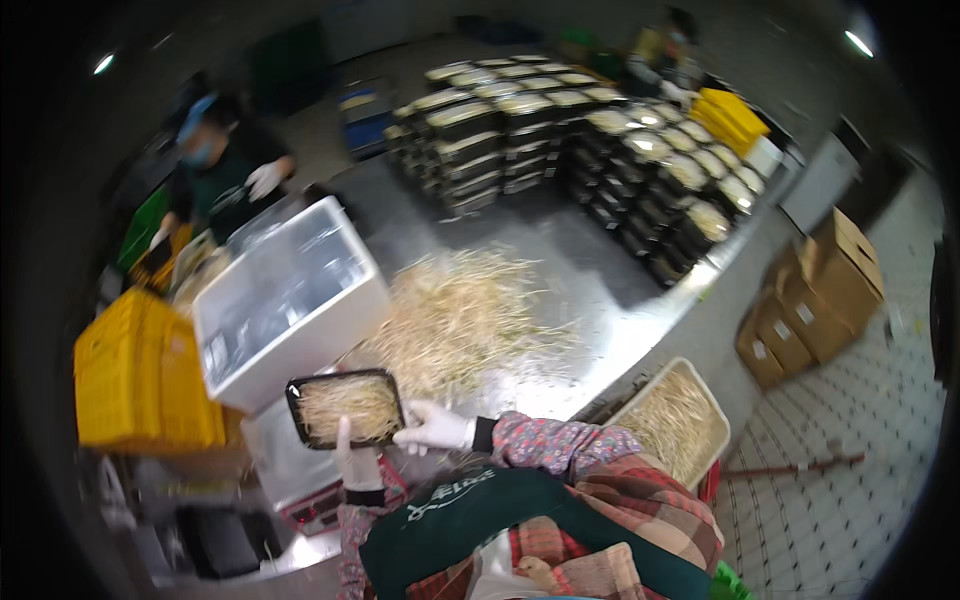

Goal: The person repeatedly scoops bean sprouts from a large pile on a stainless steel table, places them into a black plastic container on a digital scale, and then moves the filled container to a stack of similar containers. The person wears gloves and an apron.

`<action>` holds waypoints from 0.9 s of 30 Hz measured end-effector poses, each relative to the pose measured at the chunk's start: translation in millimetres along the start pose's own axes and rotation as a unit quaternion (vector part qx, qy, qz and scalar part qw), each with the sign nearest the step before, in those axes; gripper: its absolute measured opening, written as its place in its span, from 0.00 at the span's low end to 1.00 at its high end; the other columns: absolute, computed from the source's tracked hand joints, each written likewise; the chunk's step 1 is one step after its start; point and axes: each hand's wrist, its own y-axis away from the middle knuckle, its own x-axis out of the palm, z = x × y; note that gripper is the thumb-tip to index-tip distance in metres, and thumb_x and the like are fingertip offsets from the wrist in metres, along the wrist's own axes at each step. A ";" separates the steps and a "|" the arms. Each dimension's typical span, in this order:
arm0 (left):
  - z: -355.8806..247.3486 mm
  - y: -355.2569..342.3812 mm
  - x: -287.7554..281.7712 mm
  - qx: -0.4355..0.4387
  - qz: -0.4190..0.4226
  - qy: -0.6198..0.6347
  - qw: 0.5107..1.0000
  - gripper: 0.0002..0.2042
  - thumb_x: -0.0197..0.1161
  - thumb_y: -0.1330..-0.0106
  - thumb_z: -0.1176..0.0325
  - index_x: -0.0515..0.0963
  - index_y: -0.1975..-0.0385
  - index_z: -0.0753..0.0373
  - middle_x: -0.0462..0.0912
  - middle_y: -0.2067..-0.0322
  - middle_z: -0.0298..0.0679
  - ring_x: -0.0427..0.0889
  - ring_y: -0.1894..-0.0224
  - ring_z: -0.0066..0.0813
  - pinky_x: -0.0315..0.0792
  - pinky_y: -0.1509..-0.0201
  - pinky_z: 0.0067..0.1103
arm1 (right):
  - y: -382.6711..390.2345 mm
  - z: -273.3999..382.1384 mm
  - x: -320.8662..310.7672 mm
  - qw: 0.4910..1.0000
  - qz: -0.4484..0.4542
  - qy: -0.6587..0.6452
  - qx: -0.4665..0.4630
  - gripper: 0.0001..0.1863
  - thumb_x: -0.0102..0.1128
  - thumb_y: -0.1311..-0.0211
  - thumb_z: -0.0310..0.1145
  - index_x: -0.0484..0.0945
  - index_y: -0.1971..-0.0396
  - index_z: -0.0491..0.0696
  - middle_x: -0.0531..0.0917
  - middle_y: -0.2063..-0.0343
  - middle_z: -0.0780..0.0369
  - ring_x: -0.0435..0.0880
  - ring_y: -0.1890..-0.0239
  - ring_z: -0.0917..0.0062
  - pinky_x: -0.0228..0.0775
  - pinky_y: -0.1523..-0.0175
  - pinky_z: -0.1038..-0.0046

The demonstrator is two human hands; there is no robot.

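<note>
A black tray (294,412) filled with pale bean sprouts (350,405) is tilted a little in front of me. My right hand (436,427), in a white glove, grips its right rim near the near corner. At the near edge my left hand (358,462), also gloved, holds the tray with one digit laid over the sprouts; its other fingers are hidden. Under and beside the tray is a scale (325,508) with a red front and a pale top. A loose heap of sprouts (465,320) spreads over the metal table (590,345) beyond.
A white foam box (290,345) of clear film or lids stands left, beside yellow crates (145,375). Stacked filled trays (500,130) line the far table. A sprout tub (675,425) is at my right; cardboard boxes (815,300) stand farther right. Two people work across the table.
</note>
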 end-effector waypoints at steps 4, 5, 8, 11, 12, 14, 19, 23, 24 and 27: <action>24.4 -8.1 59.6 -0.015 0.029 -0.120 0.992 0.26 0.60 0.35 0.68 0.63 0.37 0.66 0.73 0.43 0.43 0.74 0.43 0.37 0.68 0.37 0.32 | 31.9 28.3 -72.5 0.963 -0.156 0.174 -0.136 0.19 0.69 0.40 0.41 0.72 0.60 0.45 0.70 0.75 0.71 0.68 0.70 0.86 0.65 0.62 0.80; 31.4 -7.0 75.8 -0.029 0.050 -0.154 0.986 0.26 0.59 0.35 0.70 0.63 0.37 0.67 0.73 0.43 0.43 0.74 0.43 0.36 0.69 0.37 0.32 | 52.1 40.8 -88.7 0.962 -0.169 0.176 -0.122 0.19 0.69 0.40 0.41 0.73 0.59 0.45 0.70 0.74 0.71 0.68 0.69 0.85 0.65 0.61 0.79; 76.6 -36.9 88.6 -0.031 0.169 -0.250 0.953 0.32 0.64 0.38 0.74 0.59 0.34 0.66 0.70 0.41 0.42 0.70 0.40 0.35 0.64 0.34 0.30 | 76.1 28.7 -136.6 0.939 -0.185 0.221 -0.188 0.13 0.66 0.40 0.36 0.73 0.63 0.46 0.70 0.75 0.70 0.67 0.71 0.84 0.65 0.63 0.78; 85.8 -42.8 124.6 -0.114 0.162 -0.249 0.948 0.45 0.66 0.38 0.68 0.42 0.27 0.61 0.54 0.30 0.49 0.57 0.30 0.39 0.63 0.34 0.30 | 123.8 61.3 -185.8 0.929 -0.307 0.065 -0.196 0.09 0.65 0.42 0.28 0.75 0.64 0.47 0.71 0.76 0.72 0.70 0.71 0.88 0.65 0.64 0.83; 83.4 -45.1 132.4 -0.100 0.170 -0.234 0.952 0.43 0.64 0.36 0.68 0.43 0.27 0.62 0.55 0.31 0.51 0.60 0.31 0.40 0.65 0.36 0.31 | 144.9 79.1 -203.6 0.907 -0.377 0.009 -0.188 0.09 0.64 0.42 0.26 0.75 0.63 0.46 0.75 0.77 0.72 0.72 0.74 0.89 0.67 0.68 0.85; 76.2 -51.6 141.3 -0.088 0.168 -0.240 0.952 0.38 0.61 0.33 0.66 0.46 0.28 0.64 0.59 0.32 0.52 0.65 0.34 0.41 0.69 0.39 0.30 | 175.8 84.0 -277.9 0.779 -0.527 0.026 -0.339 0.09 0.65 0.41 0.26 0.75 0.62 0.46 0.79 0.75 0.71 0.74 0.76 0.89 0.67 0.71 0.85; 61.5 -64.4 103.3 -0.057 0.079 -0.303 0.948 0.26 0.54 0.28 0.65 0.60 0.34 0.68 0.74 0.43 0.47 0.78 0.47 0.35 0.76 0.49 0.26 | 257.4 143.9 -470.8 0.546 -0.717 -0.044 -0.431 0.10 0.64 0.40 0.27 0.72 0.63 0.45 0.78 0.76 0.67 0.73 0.81 0.85 0.67 0.78 0.82; 62.6 -67.2 100.3 -0.045 0.035 -0.305 0.951 0.22 0.54 0.28 0.65 0.66 0.38 0.68 0.77 0.48 0.44 0.79 0.52 0.31 0.76 0.52 0.25 | 325.8 153.5 -590.0 0.484 -0.827 -0.083 -0.274 0.18 0.66 0.45 0.31 0.69 0.59 0.41 0.78 0.69 0.57 0.78 0.79 0.72 0.73 0.86 0.71; 57.6 -65.8 96.4 -0.033 0.018 -0.315 0.948 0.21 0.54 0.28 0.65 0.66 0.38 0.67 0.78 0.49 0.43 0.79 0.53 0.30 0.76 0.53 0.25 | 320.1 153.5 -595.9 0.486 -0.830 -0.078 -0.263 0.18 0.66 0.45 0.31 0.70 0.59 0.41 0.78 0.69 0.57 0.79 0.78 0.71 0.74 0.85 0.70; 38.7 -59.5 80.7 0.012 -0.025 -0.323 0.946 0.21 0.55 0.28 0.65 0.67 0.38 0.67 0.77 0.48 0.42 0.79 0.54 0.28 0.75 0.52 0.24 | 315.4 159.7 -607.9 0.487 -0.826 -0.086 -0.270 0.22 0.70 0.46 0.36 0.72 0.57 0.40 0.79 0.69 0.58 0.78 0.80 0.72 0.77 0.81 0.67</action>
